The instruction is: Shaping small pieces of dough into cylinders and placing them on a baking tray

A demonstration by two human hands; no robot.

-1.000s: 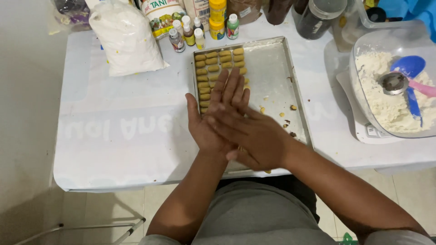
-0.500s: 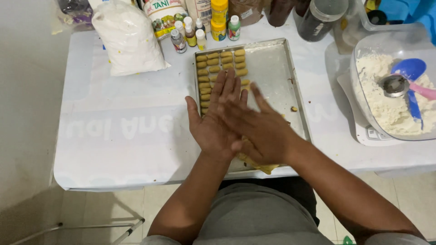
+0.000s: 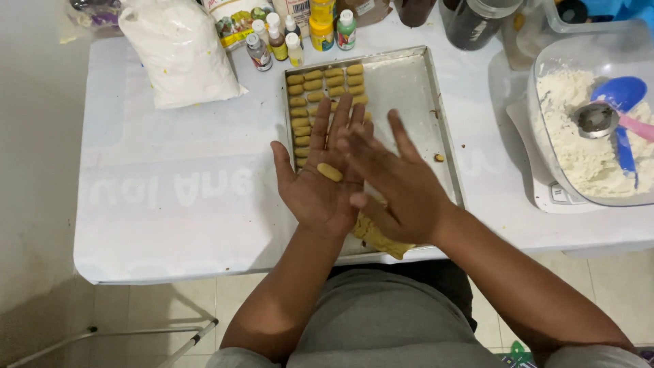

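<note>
- While you are holding your left hand (image 3: 320, 187) flat and palm up over the baking tray (image 3: 415, 82), a small yellow dough piece (image 3: 330, 172) is lying on that palm, near the base of the fingers (image 3: 338, 119).
- Left fingers are stretching straight out and close together, not curling round the dough piece; it is only resting there.
- Your right hand (image 3: 395, 187) is hovering just beside it, palm down, fingers spread apart, clamping on nothing; its fingertips are sitting just right of the dough piece, not touching it as far as I can tell.
- Dough piece is looking soft and light, likely easy to dent or squash; a gentle pinch at both short ends seems the safest hold.
- Rows of shaped pieces (image 3: 325, 83) are filling the tray's far-left corner.
- A lump of yellow dough (image 3: 378, 235) is sitting at the tray's near edge, under your right wrist.
- On the white counter (image 3: 170, 197): flour bag (image 3: 180, 51), small bottles (image 3: 279, 37), tub of flour (image 3: 586, 146) with a blue scoop (image 3: 620, 102).
</note>
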